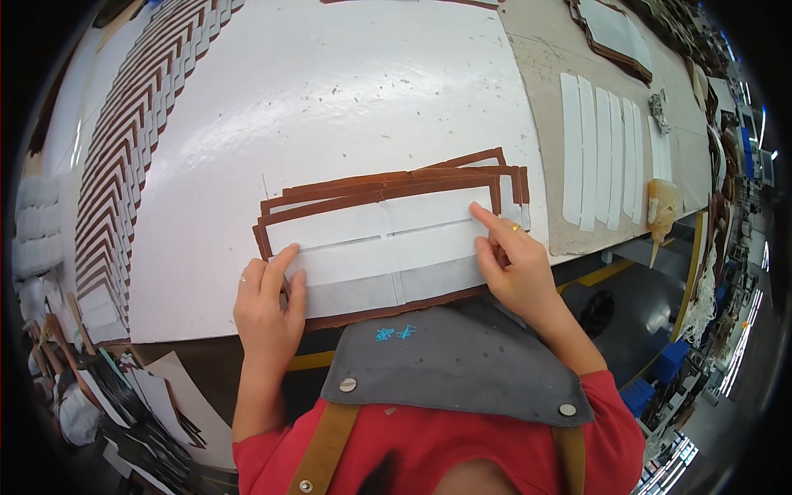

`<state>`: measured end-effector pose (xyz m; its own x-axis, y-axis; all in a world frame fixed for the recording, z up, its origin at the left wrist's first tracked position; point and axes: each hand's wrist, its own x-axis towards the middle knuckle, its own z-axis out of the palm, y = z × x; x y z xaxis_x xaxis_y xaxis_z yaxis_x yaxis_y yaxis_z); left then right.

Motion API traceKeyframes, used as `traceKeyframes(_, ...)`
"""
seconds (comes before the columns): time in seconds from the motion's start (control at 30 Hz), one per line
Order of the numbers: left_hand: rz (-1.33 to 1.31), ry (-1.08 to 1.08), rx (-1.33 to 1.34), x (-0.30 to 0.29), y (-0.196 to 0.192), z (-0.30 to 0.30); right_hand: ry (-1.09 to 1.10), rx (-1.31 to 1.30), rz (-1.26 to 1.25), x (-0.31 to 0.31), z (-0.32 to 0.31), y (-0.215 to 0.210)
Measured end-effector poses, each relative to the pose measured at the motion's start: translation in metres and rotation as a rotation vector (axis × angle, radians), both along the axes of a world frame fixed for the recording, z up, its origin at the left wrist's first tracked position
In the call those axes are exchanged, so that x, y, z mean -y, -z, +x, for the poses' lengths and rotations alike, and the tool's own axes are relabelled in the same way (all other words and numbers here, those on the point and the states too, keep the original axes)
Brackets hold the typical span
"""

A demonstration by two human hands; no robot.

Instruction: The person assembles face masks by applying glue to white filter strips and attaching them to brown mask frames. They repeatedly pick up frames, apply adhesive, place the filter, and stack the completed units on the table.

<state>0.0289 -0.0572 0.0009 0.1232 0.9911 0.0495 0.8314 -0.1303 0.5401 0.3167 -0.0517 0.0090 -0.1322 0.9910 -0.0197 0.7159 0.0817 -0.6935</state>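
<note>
A stack of flat panels with brown leather-like edges [342, 181] lies at the table's front edge. The top panel [355, 293] carries white strips [342, 228] with a narrow gap between them, and its near side lies along the table edge, close to my apron. My left hand [274, 307] rests at the panel's left end, index finger and thumb apart on its surface. At the right end, my right hand [513, 262] touches the white strip with its outstretched index finger; the thumb lies lower on the panel. Neither hand visibly grips anything.
A long overlapping row of brown-edged pieces [136, 140] runs along the table's left side. To the right lie white strips [612, 157], a yellowish bottle with a nozzle [662, 208] and another panel stack [612, 37]. Boards [183, 394] stand below left.
</note>
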Motion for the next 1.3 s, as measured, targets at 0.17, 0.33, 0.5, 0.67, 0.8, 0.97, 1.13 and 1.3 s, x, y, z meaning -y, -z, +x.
traceKeyframes(0.17, 0.165, 0.071, -0.07, -0.01, 0.002, 0.007, -0.094, 0.097, 0.246, -0.025, -0.002, 0.0)
traceKeyframes(0.33, 0.188, 0.381, -0.003, -0.02, 0.001, 0.038, -0.294, 0.019, 0.292, -0.052, -0.041, 0.003)
traceKeyframes(0.5, 0.205, 0.417, -0.021, -0.019, 0.013, 0.042, -0.322, 0.012, 0.228, -0.067, -0.047, 0.008)
traceKeyframes(0.67, 0.219, 0.421, -0.02, -0.02, 0.015, 0.042, -0.315, -0.084, 0.055, -0.072, -0.049, 0.009)
traceKeyframes(0.8, 0.215, 0.427, -0.023, -0.02, 0.015, 0.042, -0.339, -0.128, 0.05, -0.073, -0.047, 0.014)
traceKeyframes(0.97, 0.202, 0.42, -0.032, -0.019, 0.015, 0.042, -0.337, -0.111, 0.104, -0.071, -0.048, 0.014)
traceKeyframes(1.13, 0.204, 0.407, -0.018, -0.021, 0.015, 0.043, -0.318, -0.167, 0.06, -0.074, -0.046, 0.015)
traceKeyframes(1.3, 0.184, 0.412, -0.109, -0.016, 0.014, 0.037, -0.299, -0.198, 0.0, -0.076, -0.046, 0.015)
